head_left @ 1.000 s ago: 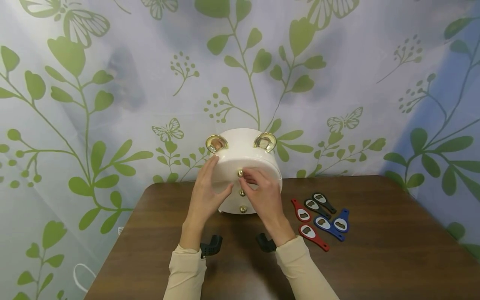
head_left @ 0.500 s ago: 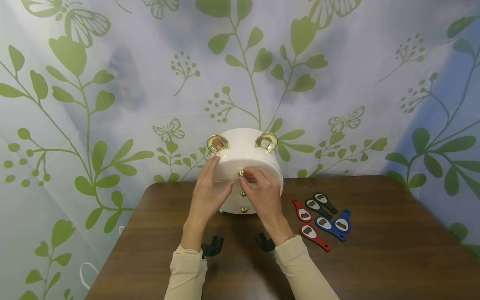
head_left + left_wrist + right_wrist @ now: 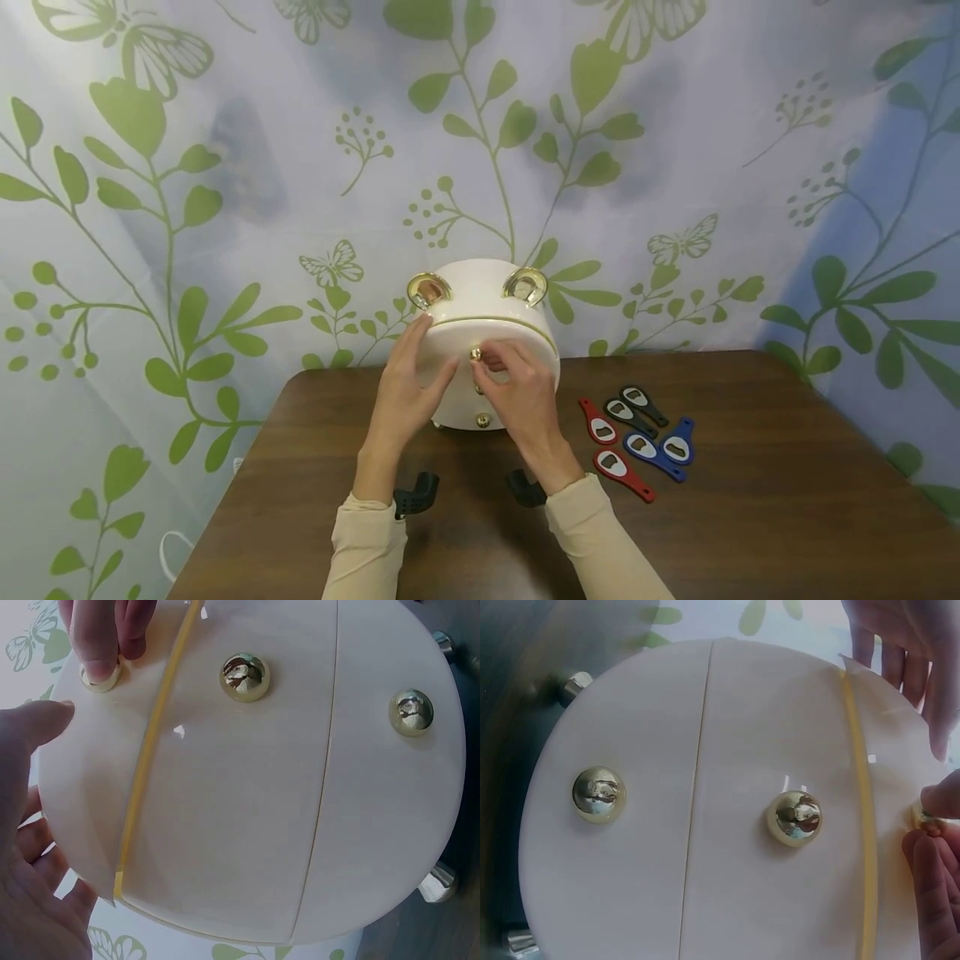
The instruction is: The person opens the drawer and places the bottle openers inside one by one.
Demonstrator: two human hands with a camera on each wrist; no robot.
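A white round drawer box [image 3: 476,283] with gold ears stands upright at the back of the table in the head view. My right hand [image 3: 522,396] pinches the top gold knob [image 3: 476,354] between thumb and fingers. The top drawer [image 3: 90,772] sits slightly forward of the front, and a yellow edge shows beside it in both wrist views. My left hand [image 3: 399,392] is at the box's left side, fingers extended along the top drawer's edge and thumb held apart. Lower down are the middle knob [image 3: 794,818], partly hidden in the head view, and the bottom knob [image 3: 483,421].
Several bottle openers lie to the right of the box: red ones [image 3: 624,476], black ones [image 3: 643,406] and blue ones [image 3: 654,456]. The brown wooden table [image 3: 787,500] reaches back to a leaf-patterned curtain [image 3: 300,150].
The top drawer has come slightly forward, and a gold-edged gap now shows along its top. My right hand moved a little toward me with the knob. The left hand stays at the side.
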